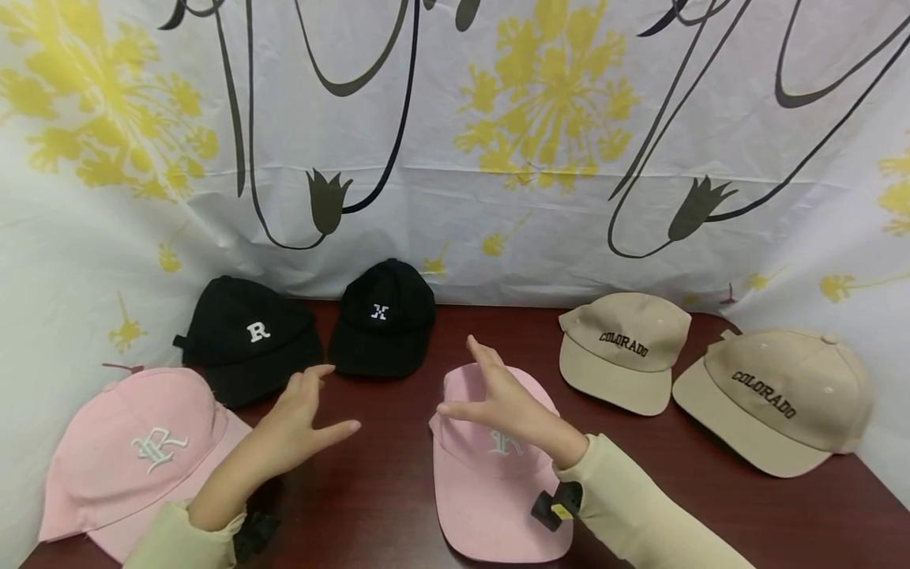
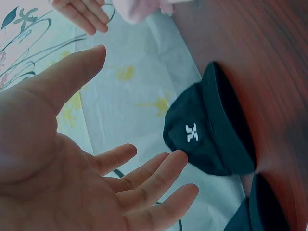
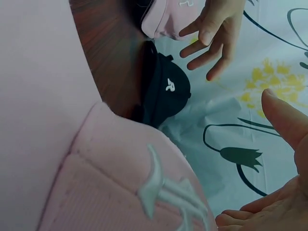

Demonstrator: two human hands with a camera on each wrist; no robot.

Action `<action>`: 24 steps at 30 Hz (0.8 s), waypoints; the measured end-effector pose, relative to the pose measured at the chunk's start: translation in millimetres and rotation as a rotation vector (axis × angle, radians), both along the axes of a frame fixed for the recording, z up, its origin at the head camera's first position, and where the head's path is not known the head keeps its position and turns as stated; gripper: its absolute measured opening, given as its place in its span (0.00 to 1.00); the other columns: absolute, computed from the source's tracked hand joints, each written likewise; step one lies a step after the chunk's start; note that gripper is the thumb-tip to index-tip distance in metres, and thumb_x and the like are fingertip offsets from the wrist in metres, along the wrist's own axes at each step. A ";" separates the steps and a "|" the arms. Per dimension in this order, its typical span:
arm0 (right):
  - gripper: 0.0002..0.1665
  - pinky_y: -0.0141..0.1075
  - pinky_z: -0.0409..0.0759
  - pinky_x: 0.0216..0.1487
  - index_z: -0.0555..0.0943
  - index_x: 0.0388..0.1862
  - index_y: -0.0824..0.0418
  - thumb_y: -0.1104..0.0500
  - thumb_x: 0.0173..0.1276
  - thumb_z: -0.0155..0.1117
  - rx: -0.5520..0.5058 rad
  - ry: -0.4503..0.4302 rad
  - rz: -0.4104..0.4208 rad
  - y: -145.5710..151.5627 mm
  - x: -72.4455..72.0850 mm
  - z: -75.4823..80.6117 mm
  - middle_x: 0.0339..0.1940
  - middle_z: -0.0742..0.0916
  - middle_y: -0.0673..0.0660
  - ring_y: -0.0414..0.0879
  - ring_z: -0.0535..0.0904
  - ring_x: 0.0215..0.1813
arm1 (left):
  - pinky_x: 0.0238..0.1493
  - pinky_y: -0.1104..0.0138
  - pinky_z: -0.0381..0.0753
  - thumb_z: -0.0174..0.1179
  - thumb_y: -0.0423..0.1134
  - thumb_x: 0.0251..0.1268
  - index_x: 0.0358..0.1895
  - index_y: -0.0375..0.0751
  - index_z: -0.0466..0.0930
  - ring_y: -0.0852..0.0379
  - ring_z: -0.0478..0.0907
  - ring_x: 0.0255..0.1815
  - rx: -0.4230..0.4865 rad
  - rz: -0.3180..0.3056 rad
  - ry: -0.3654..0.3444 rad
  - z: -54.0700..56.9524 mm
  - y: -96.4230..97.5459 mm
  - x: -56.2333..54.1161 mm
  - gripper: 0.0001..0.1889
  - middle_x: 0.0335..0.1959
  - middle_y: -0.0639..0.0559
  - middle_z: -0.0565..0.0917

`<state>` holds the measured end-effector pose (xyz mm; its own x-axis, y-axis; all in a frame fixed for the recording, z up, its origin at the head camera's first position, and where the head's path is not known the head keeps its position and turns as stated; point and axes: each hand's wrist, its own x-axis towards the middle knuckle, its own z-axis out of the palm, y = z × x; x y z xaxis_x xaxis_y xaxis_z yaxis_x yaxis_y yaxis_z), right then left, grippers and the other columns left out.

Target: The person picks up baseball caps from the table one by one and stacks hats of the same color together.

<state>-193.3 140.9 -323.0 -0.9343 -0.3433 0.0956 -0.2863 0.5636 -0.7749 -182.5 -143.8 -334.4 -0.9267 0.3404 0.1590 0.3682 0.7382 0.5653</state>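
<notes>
My left hand (image 1: pixel 284 435) hovers with fingers spread, near the brim of a pink cap (image 1: pixel 135 442) at the left. Just beyond its fingertips are a black cap with a white R (image 1: pixel 242 340) and a black cap with a small white X-like mark (image 1: pixel 384 336). My right hand (image 1: pixel 508 399) is held over a second pink cap (image 1: pixel 490 514) in the middle, thumb and fingers apart. The right wrist view shows this pink cap (image 3: pixel 115 159) close up, apart from the visible fingers (image 3: pixel 284 115). Neither hand holds anything.
Two beige COLORADO caps, one farther back (image 1: pixel 626 348) and one nearer the edge (image 1: pixel 775 395), sit at the right. Beneath everything lies a dark red-brown table (image 1: pixel 377 474). A white patterned cloth (image 1: pixel 455 142) hangs behind and along both sides.
</notes>
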 end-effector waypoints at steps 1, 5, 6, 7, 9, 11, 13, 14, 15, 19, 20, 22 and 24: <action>0.60 0.49 0.51 0.66 0.44 0.73 0.63 0.49 0.52 0.71 0.001 -0.002 0.002 -1.2 0.1 0.3 0.73 0.52 0.58 0.51 0.42 0.72 | 0.51 0.47 0.67 0.64 0.53 0.54 0.63 0.27 0.52 0.37 0.65 0.56 -0.003 0.006 0.000 0.4 -2.4 0.6 0.44 0.57 0.29 0.62; 0.60 0.50 0.50 0.66 0.44 0.73 0.63 0.47 0.53 0.71 -0.002 -0.010 0.015 -6.2 -1.3 0.4 0.73 0.52 0.57 0.52 0.42 0.72 | 0.50 0.47 0.67 0.64 0.53 0.54 0.63 0.27 0.51 0.37 0.64 0.56 0.001 0.023 -0.005 2.3 -11.3 3.1 0.44 0.56 0.29 0.61; 0.60 0.50 0.49 0.66 0.44 0.73 0.63 0.47 0.53 0.71 0.001 -0.010 0.016 -7.5 -1.8 0.5 0.73 0.52 0.57 0.52 0.43 0.72 | 0.50 0.47 0.67 0.64 0.53 0.54 0.63 0.27 0.51 0.37 0.64 0.56 0.003 0.026 -0.006 2.7 -13.4 3.6 0.44 0.56 0.30 0.61; 0.60 0.50 0.50 0.66 0.44 0.73 0.63 0.47 0.53 0.71 0.002 -0.010 0.017 -8.7 -2.2 0.5 0.73 0.52 0.57 0.52 0.43 0.72 | 0.50 0.46 0.67 0.64 0.53 0.54 0.64 0.28 0.51 0.37 0.63 0.56 0.004 0.028 -0.003 3.0 -15.5 4.0 0.44 0.56 0.30 0.61; 0.60 0.50 0.50 0.66 0.45 0.73 0.63 0.47 0.53 0.71 0.003 -0.011 0.019 -10.6 -3.3 -0.1 0.73 0.52 0.57 0.52 0.44 0.72 | 0.51 0.46 0.66 0.63 0.53 0.55 0.64 0.28 0.50 0.37 0.63 0.57 0.006 0.029 0.004 3.7 -19.3 4.7 0.44 0.56 0.31 0.61; 0.60 0.50 0.51 0.66 0.45 0.73 0.63 0.48 0.52 0.71 0.005 -0.013 0.019 -12.2 -3.7 -0.7 0.73 0.53 0.57 0.51 0.45 0.72 | 0.50 0.46 0.66 0.62 0.54 0.55 0.64 0.28 0.50 0.37 0.63 0.57 0.002 0.033 0.013 4.3 -22.0 5.5 0.44 0.56 0.31 0.61; 0.60 0.49 0.52 0.65 0.45 0.73 0.63 0.48 0.52 0.71 0.001 -0.019 0.020 -13.5 -4.0 -1.5 0.73 0.53 0.57 0.51 0.45 0.72 | 0.50 0.46 0.66 0.62 0.54 0.55 0.64 0.27 0.51 0.37 0.63 0.56 -0.002 0.038 0.014 4.1 -24.1 6.3 0.44 0.56 0.31 0.61; 0.60 0.49 0.52 0.65 0.45 0.73 0.63 0.49 0.52 0.71 -0.001 -0.022 0.022 -14.1 -4.3 -2.0 0.73 0.53 0.58 0.51 0.46 0.72 | 0.50 0.46 0.66 0.62 0.54 0.55 0.64 0.27 0.51 0.37 0.63 0.56 -0.003 0.041 0.012 4.0 -24.9 6.8 0.44 0.56 0.31 0.62; 0.60 0.49 0.52 0.65 0.45 0.73 0.63 0.49 0.52 0.71 0.001 -0.021 0.024 -14.9 -4.4 -2.5 0.73 0.54 0.58 0.51 0.46 0.72 | 0.50 0.46 0.67 0.62 0.54 0.55 0.64 0.27 0.51 0.37 0.63 0.56 -0.004 0.045 0.009 3.9 -25.7 7.2 0.44 0.55 0.30 0.62; 0.59 0.49 0.51 0.66 0.45 0.73 0.63 0.49 0.53 0.71 -0.003 -0.031 0.034 -18.9 -6.3 -3.8 0.72 0.55 0.59 0.52 0.46 0.72 | 0.49 0.46 0.68 0.62 0.54 0.55 0.64 0.26 0.50 0.37 0.64 0.55 -0.008 0.058 -0.010 2.0 -29.4 8.5 0.45 0.54 0.30 0.62; 0.59 0.49 0.51 0.66 0.45 0.73 0.64 0.49 0.53 0.71 -0.004 -0.031 0.040 -20.4 -7.0 -3.9 0.72 0.55 0.59 0.52 0.46 0.72 | 0.48 0.46 0.68 0.62 0.54 0.55 0.64 0.26 0.50 0.36 0.64 0.55 -0.008 0.062 -0.016 1.5 -30.4 8.7 0.45 0.54 0.29 0.62; 0.59 0.49 0.52 0.66 0.45 0.73 0.64 0.49 0.53 0.71 -0.008 -0.037 0.049 -23.9 -8.3 -3.5 0.72 0.55 0.60 0.52 0.47 0.72 | 0.48 0.46 0.68 0.62 0.54 0.55 0.64 0.26 0.50 0.36 0.64 0.55 -0.006 0.067 -0.024 0.0 -32.8 9.3 0.45 0.54 0.29 0.62; 0.59 0.49 0.53 0.65 0.45 0.73 0.65 0.49 0.53 0.71 -0.013 -0.040 0.060 -27.8 -9.5 -3.0 0.72 0.54 0.61 0.52 0.49 0.71 | 0.48 0.46 0.68 0.62 0.54 0.55 0.64 0.26 0.50 0.36 0.65 0.54 -0.005 0.071 -0.030 -1.7 -35.2 10.1 0.45 0.53 0.29 0.62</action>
<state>-202.8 113.1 -326.0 -0.9152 -0.3980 0.0633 -0.2879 0.5359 -0.7937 -172.4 -179.1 -336.0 -0.9530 0.2739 0.1295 0.2975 0.7646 0.5718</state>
